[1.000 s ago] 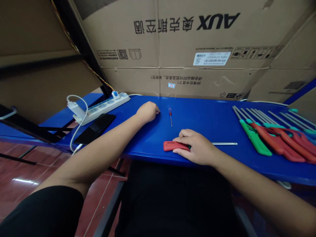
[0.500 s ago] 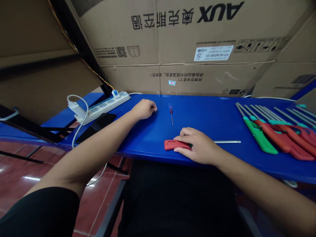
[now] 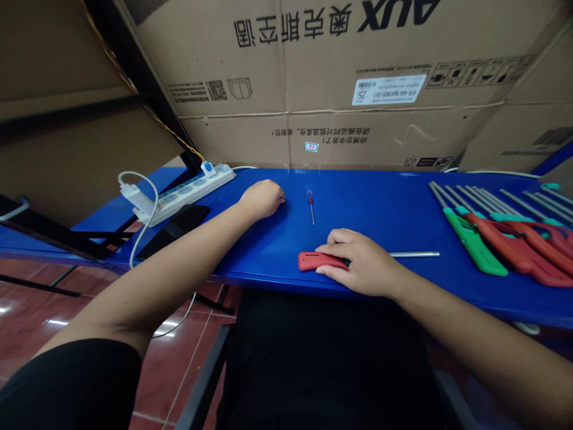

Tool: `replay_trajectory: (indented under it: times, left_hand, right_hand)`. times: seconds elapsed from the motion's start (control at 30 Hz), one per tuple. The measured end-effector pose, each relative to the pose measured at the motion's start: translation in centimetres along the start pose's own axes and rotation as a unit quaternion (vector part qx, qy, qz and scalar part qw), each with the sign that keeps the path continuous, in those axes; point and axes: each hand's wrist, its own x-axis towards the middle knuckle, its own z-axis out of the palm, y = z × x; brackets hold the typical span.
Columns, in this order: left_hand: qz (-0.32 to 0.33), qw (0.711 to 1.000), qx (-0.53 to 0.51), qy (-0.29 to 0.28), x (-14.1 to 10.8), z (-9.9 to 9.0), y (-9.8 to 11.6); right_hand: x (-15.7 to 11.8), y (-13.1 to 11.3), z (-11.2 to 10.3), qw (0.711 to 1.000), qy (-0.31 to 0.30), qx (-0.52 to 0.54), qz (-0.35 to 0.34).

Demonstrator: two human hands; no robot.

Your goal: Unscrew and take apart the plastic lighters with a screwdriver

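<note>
My right hand (image 3: 363,263) is closed around a long-neck lighter lying near the front edge of the blue table. Its red handle (image 3: 313,261) sticks out to the left of my fingers and its metal tube (image 3: 416,254) to the right; the middle is covered by my hand. My left hand (image 3: 264,199) rests on the table to the left of a small screwdriver (image 3: 310,206) with a clear and red handle. The left fingers are curled together, and whatever is between them is hidden.
Several green and red lighters (image 3: 514,248) lie in a row at the right. A white power strip (image 3: 188,194) with plugs and a black flat object (image 3: 174,230) lie at the left. A large cardboard sheet (image 3: 322,95) stands along the back of the blue table (image 3: 380,203).
The left fingers have curled further in and the hand has turned slightly. My right hand and the lighter stay in place; the view has shifted a little.
</note>
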Motion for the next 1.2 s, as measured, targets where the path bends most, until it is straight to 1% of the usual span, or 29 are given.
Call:
replay_trajectory:
  times: [0.13,0.23,0.27,0.33,0.4,0.43,0.5,0.57,0.7,0.8,0.87,1.07,1.2]
  left_hand:
    - [0.006,1.000,0.010,0.001,0.0,-0.3,0.6]
    - [0.030,0.999,-0.001,0.015,-1.1,-0.9,1.4]
    - [0.046,0.998,-0.023,0.024,-1.7,-1.3,1.8]
    - [0.089,0.988,-0.120,0.039,-3.5,-2.2,2.7]
    - [0.119,0.966,-0.227,0.019,-5.5,-3.5,3.7]
    - [0.139,0.956,-0.258,0.000,-6.4,-4.1,4.2]
    - [0.176,0.941,-0.288,-0.029,-7.9,-5.1,5.0]
    - [0.206,0.934,-0.289,-0.038,-8.6,-5.5,5.6]
    - [0.245,0.933,-0.262,-0.038,-8.6,-5.0,6.1]
    - [0.261,0.936,-0.234,-0.037,-8.6,-4.6,6.4]
    - [0.267,0.937,-0.223,-0.036,-8.6,-4.6,6.6]
    - [0.248,0.946,-0.202,-0.056,-8.5,-5.3,7.2]
    - [0.241,0.942,-0.216,-0.084,-8.0,-5.4,7.3]
  right_hand:
    - [0.0,-0.1,0.0,1.000,0.003,0.002,-0.007]
    - [0.0,-0.1,0.0,1.000,0.004,0.002,-0.008]
    - [0.1,-0.1,0.0,1.000,0.004,0.001,-0.008]
    - [0.1,-0.1,0.1,1.000,0.004,-0.001,-0.009]
    - [0.0,0.0,0.0,1.000,0.005,-0.002,-0.009]
    - [0.0,0.0,0.0,1.000,0.006,-0.001,-0.010]
    - [-0.1,-0.1,0.0,1.000,0.007,0.002,-0.012]
    - [-0.1,-0.1,0.0,1.000,0.008,0.001,-0.010]
    - [0.0,-0.1,0.0,1.000,0.004,-0.003,-0.009]
    - [0.0,-0.1,0.0,1.000,0.007,0.000,-0.013]
    - [0.0,-0.1,0.0,1.000,0.008,-0.002,-0.014]
    - [-0.1,-0.2,-0.1,1.000,0.010,-0.001,-0.015]
    - [0.0,-0.2,0.0,1.000,0.014,-0.002,-0.017]
